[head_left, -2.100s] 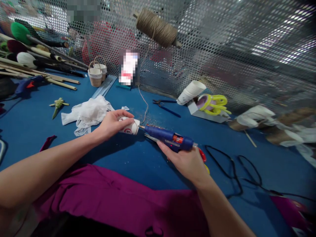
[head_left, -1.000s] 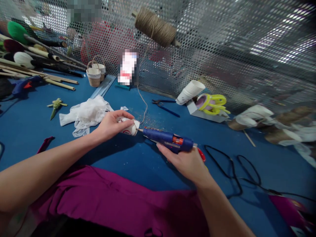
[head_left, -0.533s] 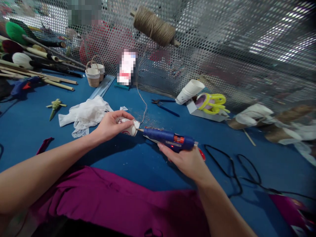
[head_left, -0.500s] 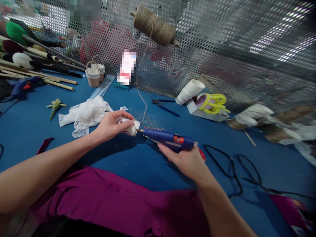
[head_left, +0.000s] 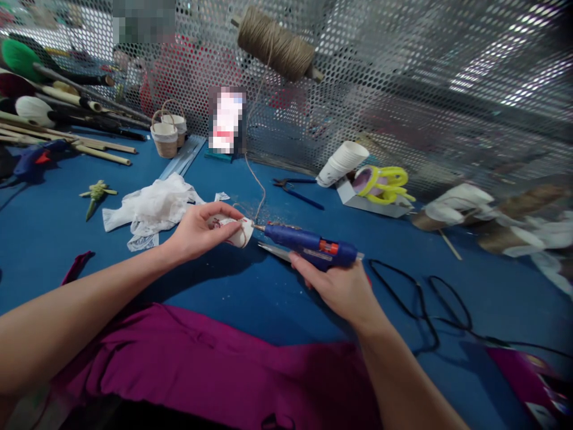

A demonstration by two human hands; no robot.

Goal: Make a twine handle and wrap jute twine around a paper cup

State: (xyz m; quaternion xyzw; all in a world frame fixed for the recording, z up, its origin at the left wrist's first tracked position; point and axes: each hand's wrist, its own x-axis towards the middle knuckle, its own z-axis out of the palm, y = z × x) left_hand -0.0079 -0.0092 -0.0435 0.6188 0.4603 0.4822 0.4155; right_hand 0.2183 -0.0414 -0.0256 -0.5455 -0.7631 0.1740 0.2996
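Note:
My left hand [head_left: 201, 230] is closed around a small white paper cup [head_left: 242, 234] with a printed mark, tipped on its side. A strand of twine lies round the cup near its right end. In my right hand [head_left: 335, 286] is a blue hot glue gun [head_left: 308, 243], its metal nozzle at the cup's right end; whether it touches, I cannot tell. Scissors [head_left: 275, 251] lie beneath the gun, their handles mostly hidden by my right hand. Twine [head_left: 257, 185] runs from the cup's area up to a large spool [head_left: 275, 43] on the mesh wall.
White lace [head_left: 156, 206] lies left of the cup. Behind are twine-wrapped cups with handles [head_left: 165, 140], a phone [head_left: 227, 119], pliers [head_left: 298, 192] and stacked paper cups [head_left: 342, 164]. A black cord [head_left: 421, 298] loops at right. A second glue gun [head_left: 38, 158] lies at far left.
The glue gun's nozzle has shifted slightly up and right along the cup's end. The cup has turned a little in my left hand. More of the scissor blades shows. The view has shifted slightly.

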